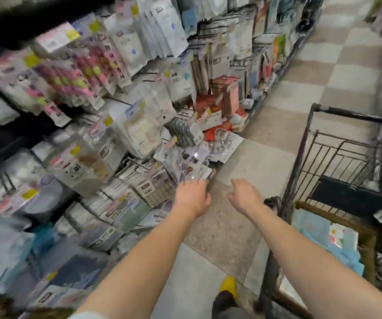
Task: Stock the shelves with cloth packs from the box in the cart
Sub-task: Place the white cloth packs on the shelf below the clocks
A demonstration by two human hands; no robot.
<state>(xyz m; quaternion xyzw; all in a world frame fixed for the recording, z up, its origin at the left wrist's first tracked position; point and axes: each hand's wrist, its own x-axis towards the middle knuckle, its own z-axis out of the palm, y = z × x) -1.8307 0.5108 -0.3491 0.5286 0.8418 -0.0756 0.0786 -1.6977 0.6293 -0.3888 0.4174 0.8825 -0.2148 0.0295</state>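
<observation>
White pack (155, 218) marked "ANGER" is noted near left hand (191, 196); it and right hand (245, 196) are held loosely curled, empty.

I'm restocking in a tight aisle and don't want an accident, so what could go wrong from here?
Loose packs lie spilled on the floor at the shelf foot just ahead; stepping on them could cause a slip. The cart stands close on the right, so the right hand might knock its frame. The left hand reaches beside the crowded shelf packs; a brush could spill more.
</observation>
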